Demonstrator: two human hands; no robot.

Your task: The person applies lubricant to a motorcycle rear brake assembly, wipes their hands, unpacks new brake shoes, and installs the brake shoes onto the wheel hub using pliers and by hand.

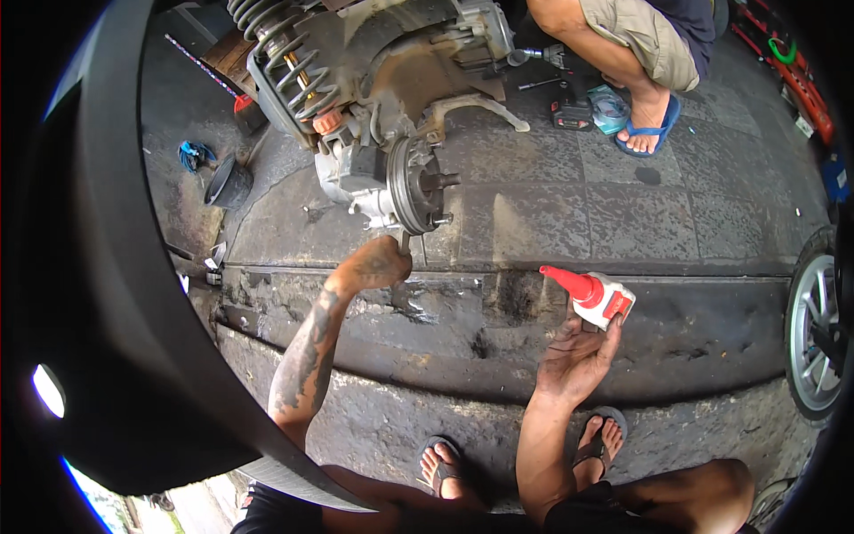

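Closest to the lens, in the head view, a dark curved panel [111, 267] fills the left side and cuts across the near left. Beyond it, the right hand [574, 356] is turned palm up, its thumb and fingers partly bent around the lower end of a white bottle [612, 301]. The bottle's long axis runs from near right to far left, and its red nozzle [569, 282] points toward the far left. The round metal hub [411, 187] lies left and farther off, well apart from the nozzle tip. The left hand [381, 263] is much nearer to it, just on its near side, with fingers curled almost closed; whether they grip the thin metal piece [406, 242] under the hub cannot be told. Between nozzle and hub is open air above the paving. A straight floor seam [498, 268] passes left to right below that gap, and a curved step edge [463, 399] runs nearer. At the far right, a spoked wheel [805, 334] bounds the room; a co-worker's foot [650, 120] stands on the far side.
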